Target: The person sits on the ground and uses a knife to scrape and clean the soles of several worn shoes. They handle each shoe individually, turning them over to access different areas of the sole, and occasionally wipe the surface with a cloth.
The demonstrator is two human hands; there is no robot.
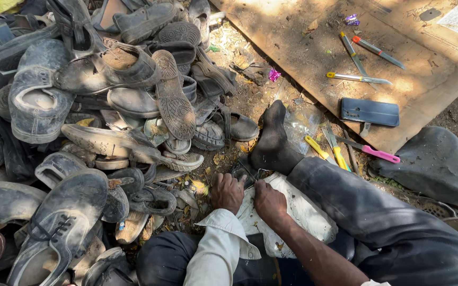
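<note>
Dark shoe piece (246, 173) near centre, on white cloth (298, 212) over lap. Left hand (227, 191) curled shut, gripping its near-left edge. Right hand (269, 201) fingers bent, pressing it alongside. Shoe pile (91, 116) left; knives (359, 63) on cardboard (292, 37) far right.

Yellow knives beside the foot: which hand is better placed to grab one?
Probably the right hand: the yellow knives lie on its side, while the left hand would have to cross over.
</note>
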